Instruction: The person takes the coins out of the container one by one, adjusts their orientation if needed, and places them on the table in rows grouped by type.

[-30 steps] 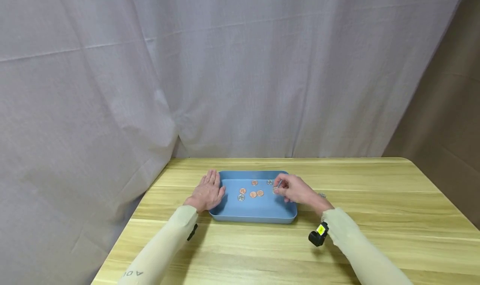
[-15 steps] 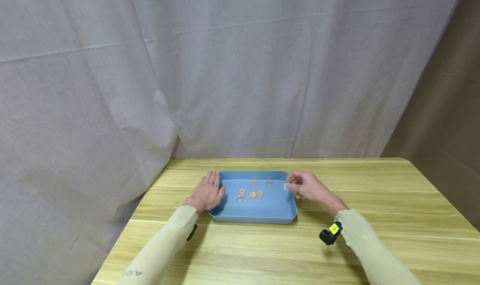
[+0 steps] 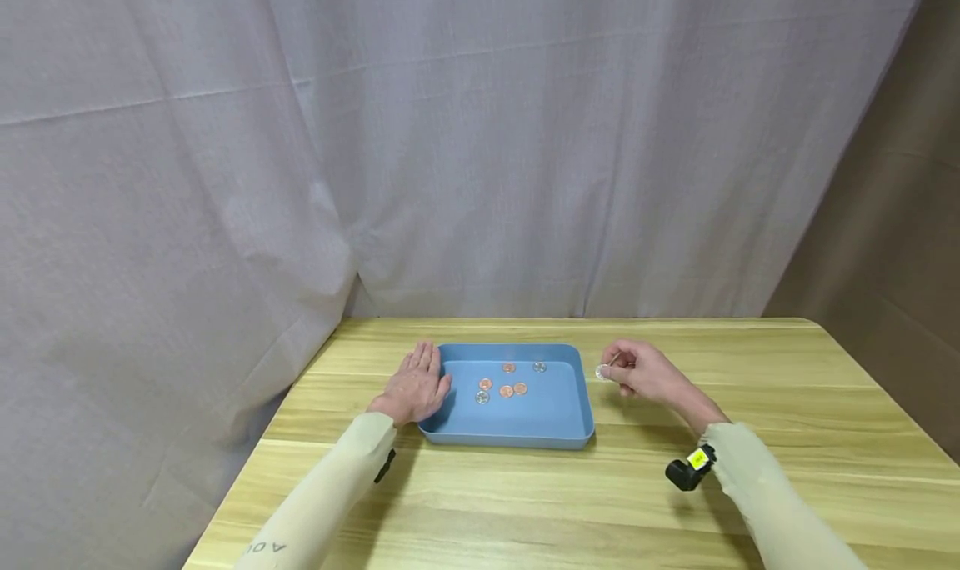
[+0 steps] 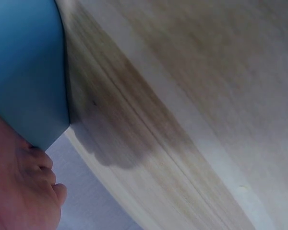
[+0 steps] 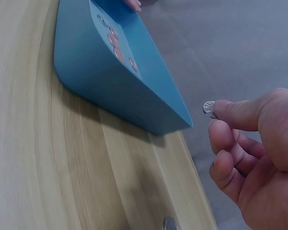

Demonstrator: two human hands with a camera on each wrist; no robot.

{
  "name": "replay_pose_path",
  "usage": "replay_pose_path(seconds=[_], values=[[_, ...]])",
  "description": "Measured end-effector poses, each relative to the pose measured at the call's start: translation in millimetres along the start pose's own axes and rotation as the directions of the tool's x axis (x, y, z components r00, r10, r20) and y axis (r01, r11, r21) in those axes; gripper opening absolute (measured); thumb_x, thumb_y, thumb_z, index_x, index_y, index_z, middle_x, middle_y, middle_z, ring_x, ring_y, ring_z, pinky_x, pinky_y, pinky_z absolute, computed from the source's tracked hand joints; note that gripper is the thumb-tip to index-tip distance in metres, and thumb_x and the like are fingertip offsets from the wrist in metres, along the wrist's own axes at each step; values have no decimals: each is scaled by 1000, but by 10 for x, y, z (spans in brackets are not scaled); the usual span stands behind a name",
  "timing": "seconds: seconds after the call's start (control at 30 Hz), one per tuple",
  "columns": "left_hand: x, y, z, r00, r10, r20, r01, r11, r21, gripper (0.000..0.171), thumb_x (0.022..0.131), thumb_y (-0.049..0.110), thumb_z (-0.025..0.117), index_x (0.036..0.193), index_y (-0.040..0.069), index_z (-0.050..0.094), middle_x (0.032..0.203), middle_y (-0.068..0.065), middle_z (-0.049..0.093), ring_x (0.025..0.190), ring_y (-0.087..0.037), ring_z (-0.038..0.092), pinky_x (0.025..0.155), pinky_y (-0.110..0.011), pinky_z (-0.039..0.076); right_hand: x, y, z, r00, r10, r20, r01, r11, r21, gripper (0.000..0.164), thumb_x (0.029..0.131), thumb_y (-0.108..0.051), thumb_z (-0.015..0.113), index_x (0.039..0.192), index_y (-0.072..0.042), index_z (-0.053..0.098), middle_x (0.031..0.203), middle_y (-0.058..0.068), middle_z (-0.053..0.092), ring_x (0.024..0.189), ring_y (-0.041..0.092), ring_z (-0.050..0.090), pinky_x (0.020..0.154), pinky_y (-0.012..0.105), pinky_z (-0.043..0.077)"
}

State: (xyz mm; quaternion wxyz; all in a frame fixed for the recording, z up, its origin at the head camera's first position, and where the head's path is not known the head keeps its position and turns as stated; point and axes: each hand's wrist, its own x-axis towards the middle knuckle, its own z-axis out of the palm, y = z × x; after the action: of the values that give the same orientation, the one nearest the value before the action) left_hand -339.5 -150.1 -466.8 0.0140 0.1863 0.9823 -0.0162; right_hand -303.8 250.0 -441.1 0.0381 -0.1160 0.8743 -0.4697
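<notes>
A shallow blue tray [image 3: 510, 439] stands on the table with copper coins [image 3: 507, 392] and two silver coins [image 3: 482, 397] spread over its floor. My left hand [image 3: 412, 382] rests against the tray's left side, fingers extended; in the left wrist view only part of that hand [image 4: 26, 187] shows beside the tray wall [image 4: 33, 110]. Just beyond the tray's right rim, my right hand [image 3: 651, 375] pinches a silver coin [image 5: 209, 109] between thumb and finger, held above the table. Its other fingers are curled beneath, as the right wrist view shows.
On the wooden table [image 3: 510, 512], another silver coin [image 5: 170, 224] lies below the right hand, partly cut off by the right wrist view's edge. A grey curtain [image 3: 480, 178] hangs behind the table's back edge.
My right hand has moved right with the pinched silver coin, from over the tray's right part, across its rim, to outside it. My left hand has stayed in place.
</notes>
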Motion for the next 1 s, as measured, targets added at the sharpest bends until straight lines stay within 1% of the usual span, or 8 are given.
replay_pose_path(seconds=[0.1, 0.27, 0.47, 0.7, 0.87, 1.0], values=[[-2, -2, -2, 1000, -4, 0, 4, 1000, 13, 68, 106, 43, 22, 155, -2, 16, 164, -19, 14, 153, -32, 11, 126, -45, 16, -21, 51, -52, 1000, 6, -6, -6, 1000, -7, 14, 94, -13, 65, 99, -2, 59, 82, 18, 59, 55, 16, 55, 45, 22, 44], [-5, 0, -8, 1000, -4, -6, 4, 1000, 19, 68, 106, 44, 21, 155, -2, 16, 164, -19, 13, 153, -32, 10, 126, -44, 15, -64, 131, -147, 1000, 8, -17, -8, 1000, -28, 14, 93, -12, 66, 98, -1, 58, 78, 13, 57, 54, 14, 54, 45, 21, 44], [0, -5, 25, 1000, 8, -19, -8, 1000, 11, 67, 106, 43, 23, 155, -3, 18, 163, -21, 14, 153, -34, 12, 126, -45, 16, -145, 263, -251, 1000, 12, -27, -14, 998, -63, 14, 94, -11, 64, 97, 0, 56, 77, 6, 54, 54, 12, 54, 44, 21, 44], [14, -15, 55, 999, 16, -38, -16, 1000, 0, 67, 105, 41, 24, 154, -4, 19, 163, -22, 16, 153, -35, 14, 125, -46, 17, -217, 457, -355, 999, 9, -44, -13, 996, -91, 15, 93, -9, 65, 95, 2, 55, 77, 6, 55, 54, 11, 55, 45, 23, 47], [10, -20, 57, 999, 6, -34, -6, 1000, -1, 67, 106, 42, 24, 155, -3, 18, 163, -21, 15, 153, -34, 13, 125, -46, 16, -224, 599, -418, 999, 29, -46, -35, 992, -121, 16, 91, -11, 67, 94, 1, 57, 76, 5, 56, 54, 11, 55, 45, 24, 47], [13, -27, 60, 1000, 10, -29, -10, 1000, 0, 68, 106, 43, 22, 155, -3, 18, 163, -21, 14, 153, -34, 12, 126, -45, 16, -233, 662, -465, 998, 56, -37, -61, 987, -148, 16, 91, -14, 68, 91, -1, 58, 74, 4, 55, 54, 12, 55, 44, 24, 46]])
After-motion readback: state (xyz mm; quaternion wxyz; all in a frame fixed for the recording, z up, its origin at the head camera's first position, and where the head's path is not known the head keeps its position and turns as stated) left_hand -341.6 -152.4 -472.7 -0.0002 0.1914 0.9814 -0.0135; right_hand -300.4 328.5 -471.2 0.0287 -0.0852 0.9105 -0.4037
